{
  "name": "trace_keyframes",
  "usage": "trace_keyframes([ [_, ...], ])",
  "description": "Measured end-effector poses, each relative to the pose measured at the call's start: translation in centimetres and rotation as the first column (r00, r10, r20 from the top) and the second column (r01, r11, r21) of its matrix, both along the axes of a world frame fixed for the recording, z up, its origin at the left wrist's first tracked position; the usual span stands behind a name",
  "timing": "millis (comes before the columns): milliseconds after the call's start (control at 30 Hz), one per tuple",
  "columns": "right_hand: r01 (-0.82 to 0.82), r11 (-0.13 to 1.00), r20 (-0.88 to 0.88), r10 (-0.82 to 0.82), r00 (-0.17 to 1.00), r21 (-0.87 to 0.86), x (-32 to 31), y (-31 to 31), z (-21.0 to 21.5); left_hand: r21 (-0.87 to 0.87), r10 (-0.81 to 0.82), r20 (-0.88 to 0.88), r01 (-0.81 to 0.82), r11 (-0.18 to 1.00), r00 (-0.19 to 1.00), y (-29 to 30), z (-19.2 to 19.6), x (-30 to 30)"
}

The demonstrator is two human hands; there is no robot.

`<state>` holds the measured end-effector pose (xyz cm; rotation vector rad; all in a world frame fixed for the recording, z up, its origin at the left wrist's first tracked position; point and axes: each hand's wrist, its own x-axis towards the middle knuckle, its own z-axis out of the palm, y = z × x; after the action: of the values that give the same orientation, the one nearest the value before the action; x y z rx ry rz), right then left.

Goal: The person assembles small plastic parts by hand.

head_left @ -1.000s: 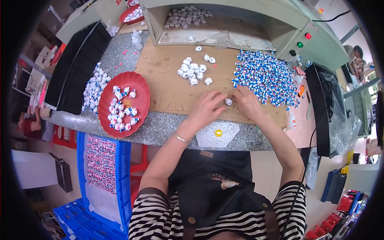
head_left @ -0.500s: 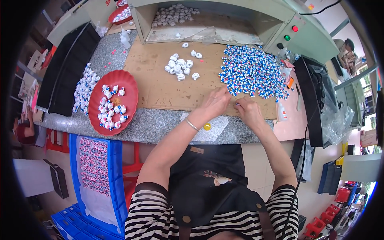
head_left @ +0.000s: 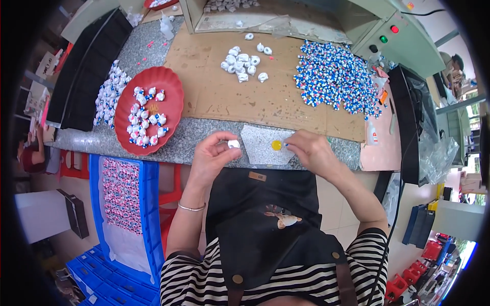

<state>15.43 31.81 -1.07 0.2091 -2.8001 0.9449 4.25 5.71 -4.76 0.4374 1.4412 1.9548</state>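
A red scalloped dish (head_left: 176,97) holds small white figures with blue parts (head_left: 145,124). A loose heap of similar white-and-blue pieces (head_left: 109,97) lies just left of the dish, with a long black tray (head_left: 84,76) beyond it. Below the dish, a blue crate (head_left: 97,204) carries rows of small pink, white and dark pieces on a pale sheet (head_left: 130,255).

To the dish's right, the person's left hand (head_left: 210,157) pinches a white piece (head_left: 234,145) between thumb and fingers. Farther right, the right hand (head_left: 312,153) has its fingertips nearly closed on a small blue piece (head_left: 287,145), mostly hidden, just beside a small yellow cup (head_left: 276,145) on a speckled pale sheet (head_left: 255,153); the cup's contents cannot be told.

Beyond the dish to the right, cardboard (head_left: 204,66) on a grey stone counter (head_left: 199,130) bears a cluster of white pieces (head_left: 242,65) and, farther right, a broad blue-and-white heap (head_left: 332,76). A co-worker (head_left: 451,69) is at the far right.
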Motion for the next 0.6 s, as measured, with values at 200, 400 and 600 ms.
trace_keyframes([
  [200,-0.118,0.967,0.035,0.113,0.993,0.225,-1.1,-2.0,-0.9,0.011,0.005,0.002,-0.005,1.000,1.000,0.3,1.3,1.3],
  [400,-0.172,0.927,0.067,0.159,0.985,0.334,-1.5,-2.0,-1.1,-0.006,-0.013,-0.141,0.012,1.000,0.990,0.8,0.8,1.4],
  [600,-0.091,0.977,-0.037,0.100,0.994,0.191,-1.0,-2.0,-0.3,-0.020,-0.038,-0.040,0.037,0.999,0.999,2.3,-0.4,1.8],
])
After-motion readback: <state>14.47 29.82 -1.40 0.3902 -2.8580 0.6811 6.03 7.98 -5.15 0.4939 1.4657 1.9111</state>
